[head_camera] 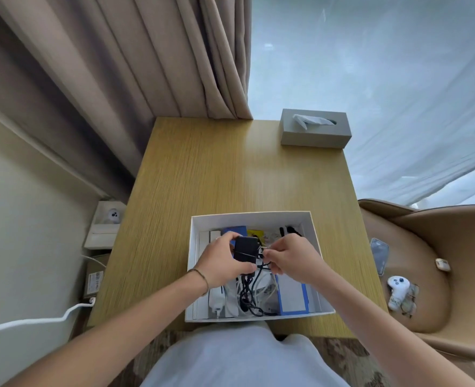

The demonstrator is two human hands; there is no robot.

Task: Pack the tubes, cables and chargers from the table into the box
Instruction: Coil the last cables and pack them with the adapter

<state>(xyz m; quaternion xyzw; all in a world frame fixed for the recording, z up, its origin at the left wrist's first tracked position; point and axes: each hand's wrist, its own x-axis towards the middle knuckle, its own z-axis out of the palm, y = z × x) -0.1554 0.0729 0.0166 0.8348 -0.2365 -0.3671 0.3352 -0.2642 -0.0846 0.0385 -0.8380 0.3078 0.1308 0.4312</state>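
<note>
A white open box sits at the near edge of the wooden table. Over its middle my left hand grips a black charger. My right hand pinches the charger's black cable, which hangs in loops down into the box. Inside lie a white charger, white cables, blue-edged tubes or packs and a yellow item. My hands hide the middle of the box.
A grey tissue box stands at the table's far right corner. A tan chair on the right holds a white controller and a phone. Curtains hang behind. A white cord runs along the floor at left.
</note>
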